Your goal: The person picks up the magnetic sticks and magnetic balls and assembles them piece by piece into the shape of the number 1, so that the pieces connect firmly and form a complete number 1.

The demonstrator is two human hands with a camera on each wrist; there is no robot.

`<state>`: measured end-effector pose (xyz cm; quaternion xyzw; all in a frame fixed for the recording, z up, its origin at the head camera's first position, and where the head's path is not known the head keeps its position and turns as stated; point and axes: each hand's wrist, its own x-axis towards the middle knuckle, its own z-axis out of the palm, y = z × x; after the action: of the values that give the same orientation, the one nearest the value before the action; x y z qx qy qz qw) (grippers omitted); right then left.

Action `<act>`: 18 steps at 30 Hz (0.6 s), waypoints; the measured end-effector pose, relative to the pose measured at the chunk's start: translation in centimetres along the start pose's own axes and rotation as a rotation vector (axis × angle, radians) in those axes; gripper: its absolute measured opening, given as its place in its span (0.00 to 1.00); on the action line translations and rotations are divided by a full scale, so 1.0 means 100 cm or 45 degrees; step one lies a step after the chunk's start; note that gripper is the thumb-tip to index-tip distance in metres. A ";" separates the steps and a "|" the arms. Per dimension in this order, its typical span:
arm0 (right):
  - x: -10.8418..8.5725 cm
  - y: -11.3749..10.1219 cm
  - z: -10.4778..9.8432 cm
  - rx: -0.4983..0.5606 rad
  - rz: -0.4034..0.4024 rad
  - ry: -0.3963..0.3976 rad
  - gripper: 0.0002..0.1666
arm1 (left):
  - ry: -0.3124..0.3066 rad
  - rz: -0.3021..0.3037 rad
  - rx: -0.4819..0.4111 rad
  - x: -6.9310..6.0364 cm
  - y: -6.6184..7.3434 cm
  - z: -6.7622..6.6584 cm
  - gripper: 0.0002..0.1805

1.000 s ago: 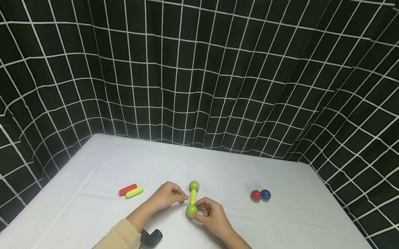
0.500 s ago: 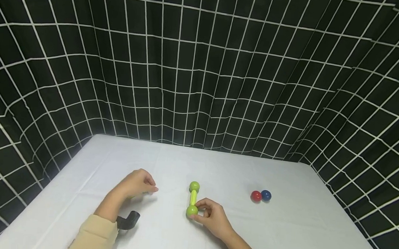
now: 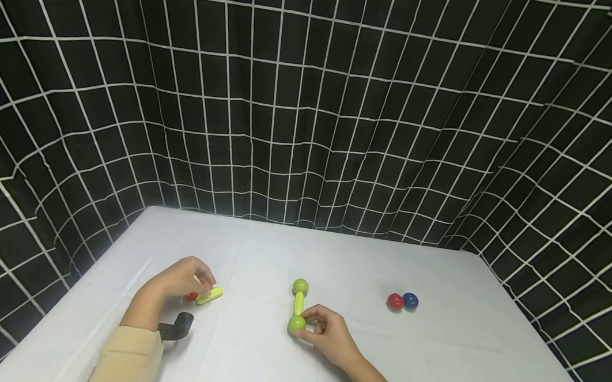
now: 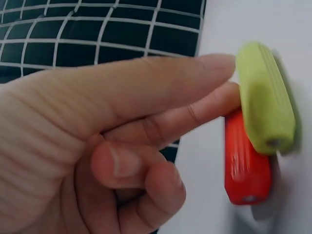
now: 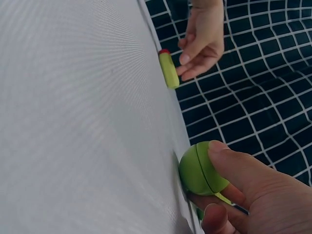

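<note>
In the head view, my left hand (image 3: 189, 278) is over two short ridged rods on the left of the table. Its thumb and index finger reach to the side of the yellow-green rod (image 4: 265, 100), without clearly pinching it; the other fingers are curled. Against that rod lies the red rod (image 4: 247, 161), partly covered in the head view. My right hand (image 3: 332, 335) pinches the near green ball (image 3: 296, 324) between thumb and fingers. A second yellow-green rod (image 3: 299, 304) runs from this ball to the far green ball (image 3: 300, 286), forming a dumbbell shape on the table.
A red ball (image 3: 395, 302) and a blue ball (image 3: 411, 301) sit side by side on the right of the white-covered table (image 3: 454, 337). Black cloth with a white grid (image 3: 290, 98) hangs behind and at both sides. A black wrist device (image 3: 176, 327) sticks out beside the left wrist.
My left hand has moved from beside the dumbbell shape leftward to the two loose rods. The right hand keeps its pinch on the near green ball, and the pieces lie as before.
</note>
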<state>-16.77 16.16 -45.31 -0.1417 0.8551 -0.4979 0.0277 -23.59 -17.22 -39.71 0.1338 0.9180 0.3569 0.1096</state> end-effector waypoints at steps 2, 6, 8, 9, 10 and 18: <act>0.000 0.000 0.000 0.001 0.003 0.003 0.21 | 0.002 -0.004 -0.006 0.001 -0.004 0.001 0.11; -0.001 0.000 0.000 0.011 0.004 0.005 0.21 | 0.002 -0.010 -0.014 0.004 -0.007 0.004 0.11; -0.001 -0.001 -0.001 0.022 0.006 0.003 0.21 | -0.005 -0.005 -0.025 0.005 -0.006 0.006 0.11; -0.001 -0.001 -0.001 0.029 0.005 0.002 0.21 | -0.006 -0.012 -0.026 0.006 -0.005 0.007 0.11; -0.001 -0.001 -0.001 0.031 0.006 0.001 0.21 | -0.007 -0.018 -0.029 0.006 -0.004 0.009 0.11; -0.001 -0.001 -0.001 0.033 0.012 0.005 0.21 | -0.024 -0.068 -0.002 0.004 0.004 0.017 0.11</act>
<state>-16.66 16.18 -45.20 -0.1364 0.8493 -0.5091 0.0301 -23.39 -15.71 -40.73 0.1126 0.9199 0.3532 0.1279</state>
